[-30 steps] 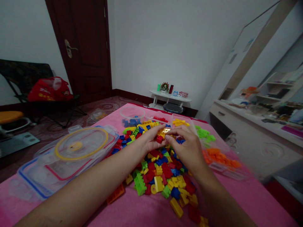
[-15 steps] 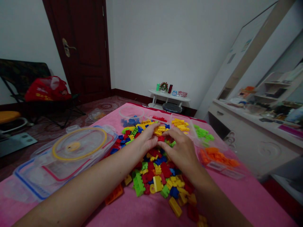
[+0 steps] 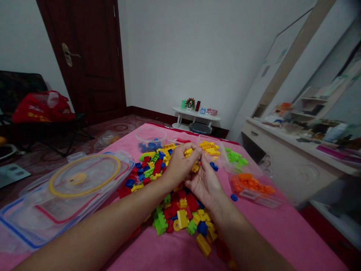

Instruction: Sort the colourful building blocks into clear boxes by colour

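On pink cloth [image 3: 282, 233] lie bricks [image 3: 180, 210]; door [image 3: 93, 56] behind seemingly shut.

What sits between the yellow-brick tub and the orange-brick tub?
Head view: a batch of green bricks, seemingly in its own clear tub, lies between the yellow-brick tub and the orange-brick tub.

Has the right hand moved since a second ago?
Yes. Measured against the orange brick tub, the right hand has drawn slightly left, away from it, and rolled from palm-down to palm-up beside the left hand, which pinches a yellow brick.
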Demonstrator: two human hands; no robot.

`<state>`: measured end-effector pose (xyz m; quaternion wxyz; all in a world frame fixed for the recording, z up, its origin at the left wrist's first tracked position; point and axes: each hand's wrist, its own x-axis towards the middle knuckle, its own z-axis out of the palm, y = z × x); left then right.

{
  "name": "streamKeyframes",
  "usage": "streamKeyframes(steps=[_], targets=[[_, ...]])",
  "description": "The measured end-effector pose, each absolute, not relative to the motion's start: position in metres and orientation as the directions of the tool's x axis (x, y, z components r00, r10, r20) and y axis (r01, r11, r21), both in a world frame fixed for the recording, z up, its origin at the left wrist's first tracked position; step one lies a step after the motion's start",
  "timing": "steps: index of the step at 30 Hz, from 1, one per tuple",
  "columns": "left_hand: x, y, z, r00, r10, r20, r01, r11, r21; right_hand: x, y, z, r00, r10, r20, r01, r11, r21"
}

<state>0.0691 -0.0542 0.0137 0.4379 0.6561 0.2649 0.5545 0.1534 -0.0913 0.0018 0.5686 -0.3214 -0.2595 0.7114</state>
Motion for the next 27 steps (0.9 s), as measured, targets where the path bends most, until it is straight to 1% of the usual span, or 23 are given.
streamKeyframes(steps=[1, 3, 5, 8, 11, 13, 16, 19, 22, 24, 26, 27], targets=[[0.070, -0.057, 0.013, 0.281, 0.784, 0.554, -0.033, -0.569, 0.822, 0.151, -0.092, 0.002, -0.101, 0.980, -0.172, -0.702, -0.193, -0.686], [0.070, -0.061, 0.010, 0.340, 0.702, 0.626, 0.122, -0.693, 0.710, 0.146, -0.092, 0.002, -0.018, 0.978, -0.207, -0.789, -0.141, -0.599], [0.071, -0.063, 0.009, 0.367, 0.645, 0.670, 0.186, -0.756, 0.627, 0.144, -0.092, 0.002, 0.016, 0.972, -0.234, -0.845, -0.112, -0.523], [0.070, -0.064, 0.010, 0.390, 0.596, 0.702, 0.146, -0.793, 0.592, 0.145, -0.092, 0.001, 0.023, 0.965, -0.260, -0.882, -0.103, -0.460], [0.068, -0.059, 0.014, 0.370, 0.615, 0.696, 0.066, -0.765, 0.641, 0.152, -0.090, 0.000, 0.013, 0.946, -0.325, -0.863, -0.153, -0.482], [0.065, -0.052, 0.018, 0.316, 0.682, 0.660, -0.006, -0.694, 0.720, 0.159, -0.088, -0.001, -0.007, 0.947, -0.320, -0.848, -0.175, -0.501], [0.058, -0.038, 0.022, 0.219, 0.812, 0.541, -0.173, -0.513, 0.841, 0.171, -0.083, -0.001, -0.014, 0.962, -0.272, -0.855, -0.153, -0.495], [0.050, -0.025, 0.027, 0.151, 0.909, 0.389, -0.364, -0.315, 0.876, 0.182, -0.075, -0.004, 0.075, 0.957, -0.281, -0.858, -0.082, -0.507], [0.040, -0.015, 0.033, 0.134, 0.962, 0.238, -0.532, -0.133, 0.836, 0.195, -0.061, -0.008, 0.199, 0.957, -0.210, -0.824, 0.047, -0.564], [0.033, -0.009, 0.037, 0.161, 0.979, 0.121, -0.626, 0.007, 0.780, 0.208, -0.044, -0.006, 0.309, 0.934, -0.180, -0.754, 0.126, -0.645], [0.027, -0.003, 0.039, 0.217, 0.976, -0.005, -0.698, 0.159, 0.698, 0.225, -0.023, 0.000, 0.441, 0.886, -0.144, -0.570, 0.152, -0.808], [0.023, 0.000, 0.039, 0.246, 0.967, -0.059, -0.725, 0.224, 0.651, 0.235, -0.011, 0.005, 0.497, 0.863, -0.085, -0.392, 0.136, -0.910]])
